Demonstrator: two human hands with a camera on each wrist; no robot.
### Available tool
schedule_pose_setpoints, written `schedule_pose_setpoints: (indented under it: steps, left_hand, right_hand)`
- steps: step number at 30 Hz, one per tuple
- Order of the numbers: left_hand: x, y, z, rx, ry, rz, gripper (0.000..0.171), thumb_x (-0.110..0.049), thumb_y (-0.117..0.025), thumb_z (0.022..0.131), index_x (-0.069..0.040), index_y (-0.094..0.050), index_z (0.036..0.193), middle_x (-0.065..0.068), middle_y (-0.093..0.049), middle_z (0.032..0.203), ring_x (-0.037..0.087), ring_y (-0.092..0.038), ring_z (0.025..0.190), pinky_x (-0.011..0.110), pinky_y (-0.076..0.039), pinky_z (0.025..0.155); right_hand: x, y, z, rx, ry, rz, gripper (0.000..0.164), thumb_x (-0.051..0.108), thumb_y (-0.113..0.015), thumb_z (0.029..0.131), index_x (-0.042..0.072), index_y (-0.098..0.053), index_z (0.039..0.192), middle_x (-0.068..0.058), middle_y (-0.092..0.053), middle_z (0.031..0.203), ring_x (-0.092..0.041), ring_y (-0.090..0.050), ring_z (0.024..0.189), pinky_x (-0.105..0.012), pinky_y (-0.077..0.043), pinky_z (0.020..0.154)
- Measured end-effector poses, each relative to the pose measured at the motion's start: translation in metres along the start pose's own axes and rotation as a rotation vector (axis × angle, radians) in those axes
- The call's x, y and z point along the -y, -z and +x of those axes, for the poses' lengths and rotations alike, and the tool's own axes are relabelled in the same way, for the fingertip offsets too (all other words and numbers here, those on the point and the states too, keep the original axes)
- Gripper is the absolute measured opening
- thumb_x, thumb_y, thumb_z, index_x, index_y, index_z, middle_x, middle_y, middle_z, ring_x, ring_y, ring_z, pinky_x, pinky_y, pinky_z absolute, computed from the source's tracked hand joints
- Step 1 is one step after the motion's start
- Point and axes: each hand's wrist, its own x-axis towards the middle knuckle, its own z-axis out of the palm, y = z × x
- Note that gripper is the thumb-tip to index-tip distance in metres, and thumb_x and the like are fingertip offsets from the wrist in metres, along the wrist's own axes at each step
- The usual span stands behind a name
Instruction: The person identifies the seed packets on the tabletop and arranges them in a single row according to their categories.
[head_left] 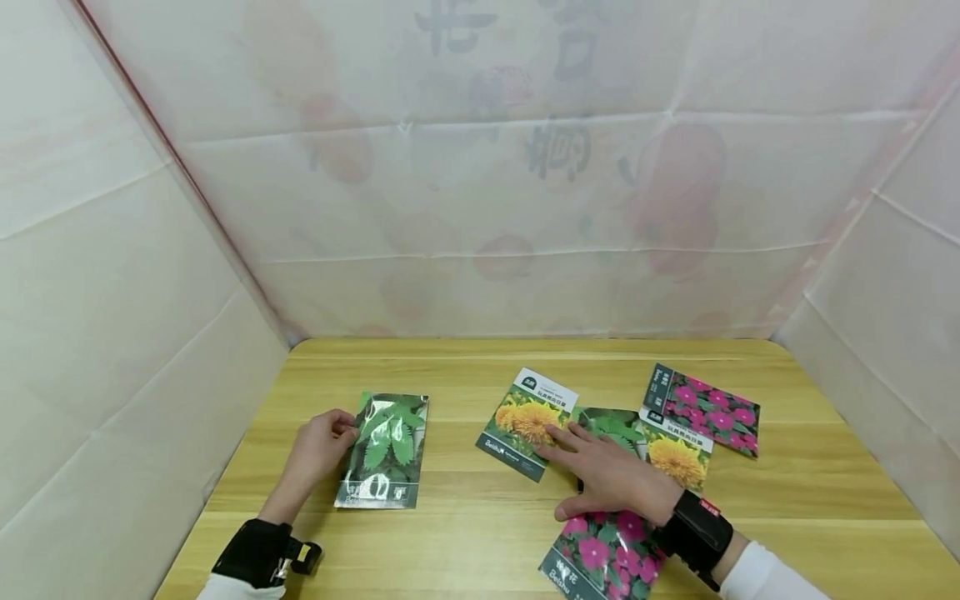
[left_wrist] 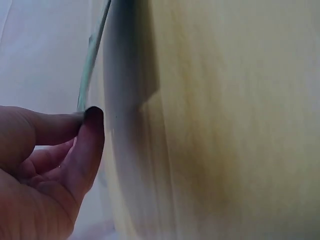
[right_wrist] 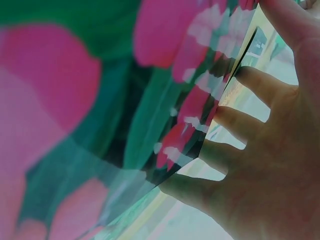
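My left hand (head_left: 318, 450) pinches the left edge of a glossy green-leaf seed packet (head_left: 390, 442) between thumb and fingertips. In the left wrist view, the packet (left_wrist: 89, 75) is seen edge-on, raised above the tabletop with its shadow below. With fingers spread, my right hand (head_left: 607, 471) reaches over several packets. Its fingertips overlap a yellow-flower packet (head_left: 513, 404), and its palm partly hides another green-leaf packet (head_left: 611, 421). Near its wrist lies a pink-flower packet (head_left: 600, 554), which fills much of the right wrist view.
To the right of the right hand are a second yellow-flower packet (head_left: 678, 458) and, overlapping it, another pink-flower packet (head_left: 716, 408). Everything lies on a wood-grain table (head_left: 465, 542), enclosed by pale fabric walls (head_left: 450, 192) at the back and sides.
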Motion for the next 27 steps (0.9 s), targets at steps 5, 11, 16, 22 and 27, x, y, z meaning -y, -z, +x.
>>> schedule_pose_setpoints:
  steps: [5,11,16,22,27]
  left_hand:
    - [-0.004,0.001,0.001,-0.031,-0.038,0.109,0.018,-0.003,-0.067,0.096,0.009,-0.069,0.110,0.015,-0.073,0.090,0.025,-0.067,0.075,0.039,-0.054,0.064]
    - [-0.011,0.000,-0.002,-0.015,-0.067,0.190,0.033,-0.010,-0.068,0.099,0.013,-0.064,0.122,0.020,-0.068,0.095,0.029,-0.064,0.075,0.043,-0.054,0.064]
    - [-0.014,-0.008,-0.002,0.025,-0.239,0.274,0.057,-0.028,-0.076,0.097,0.006,-0.058,0.140,0.037,-0.052,0.136,0.055,-0.055,0.120,0.070,-0.049,0.094]
    - [-0.017,-0.015,-0.005,0.252,-0.299,0.285,0.077,-0.049,-0.080,0.089,-0.013,-0.053,0.152,0.033,-0.028,0.162,0.065,-0.019,0.145,0.091,-0.019,0.100]
    - [-0.019,-0.015,-0.009,0.333,-0.280,0.285,0.082,-0.047,-0.084,0.085,-0.012,-0.052,0.153,0.033,-0.023,0.163,0.067,-0.019,0.144,0.091,-0.019,0.099]
  right_hand:
    - [0.000,-0.001,0.000,-0.006,0.015,0.010,0.086,0.060,-0.068,0.092,0.021,-0.037,0.163,-0.015,-0.024,0.170,-0.047,-0.017,0.155,-0.069,-0.023,0.119]
    - [0.000,0.000,-0.001,0.002,0.002,0.017,0.086,0.059,-0.068,0.092,0.023,-0.036,0.163,-0.013,-0.023,0.170,-0.045,-0.016,0.155,-0.069,-0.022,0.120]
    - [0.001,0.002,-0.002,0.005,-0.007,0.025,0.086,0.058,-0.069,0.092,0.022,-0.037,0.163,-0.014,-0.023,0.170,-0.045,-0.015,0.156,-0.070,-0.021,0.119]
    - [0.002,0.002,-0.002,0.005,-0.008,0.016,0.086,0.058,-0.069,0.092,0.022,-0.037,0.163,-0.014,-0.023,0.170,-0.045,-0.016,0.155,-0.070,-0.022,0.119]
    - [0.001,0.000,0.000,0.004,-0.004,0.005,0.086,0.059,-0.069,0.092,0.023,-0.036,0.163,-0.014,-0.022,0.170,-0.045,-0.016,0.155,-0.069,-0.023,0.119]
